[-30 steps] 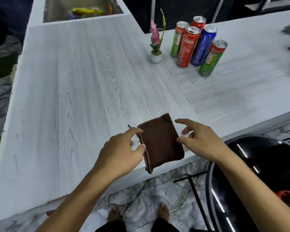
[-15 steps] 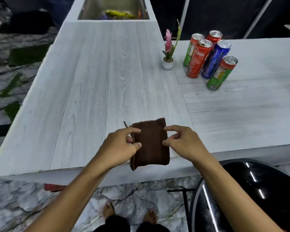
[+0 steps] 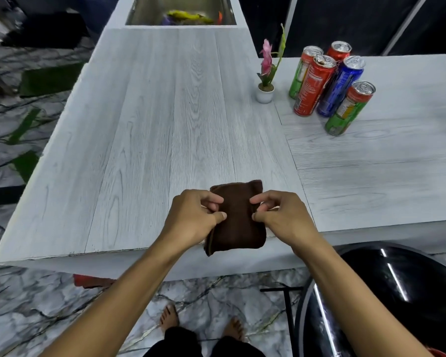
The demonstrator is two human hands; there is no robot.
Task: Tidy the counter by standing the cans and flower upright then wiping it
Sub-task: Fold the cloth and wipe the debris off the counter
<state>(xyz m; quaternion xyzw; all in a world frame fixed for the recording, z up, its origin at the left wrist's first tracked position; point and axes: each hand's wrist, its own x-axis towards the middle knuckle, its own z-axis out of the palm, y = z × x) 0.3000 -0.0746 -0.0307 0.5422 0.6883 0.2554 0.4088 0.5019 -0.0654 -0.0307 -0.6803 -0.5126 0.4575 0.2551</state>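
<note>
Grip on the folded brown cloth (image 3: 238,215): your left hand (image 3: 191,217) and right hand (image 3: 283,217) now pinch its 2 side edges, where 1 second earlier their fingers only reached for it. The cloth overhangs the worktop's (image 3: 165,124) near edge. Farther off, the flower (image 3: 267,70) and 5 cans (image 3: 330,83) stand upright, so only the wiping stage appears to concern you.

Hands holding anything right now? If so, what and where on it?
Yes. The left hand pinches the left edge of the folded brown cloth, and the right hand pinches its right edge.
</note>
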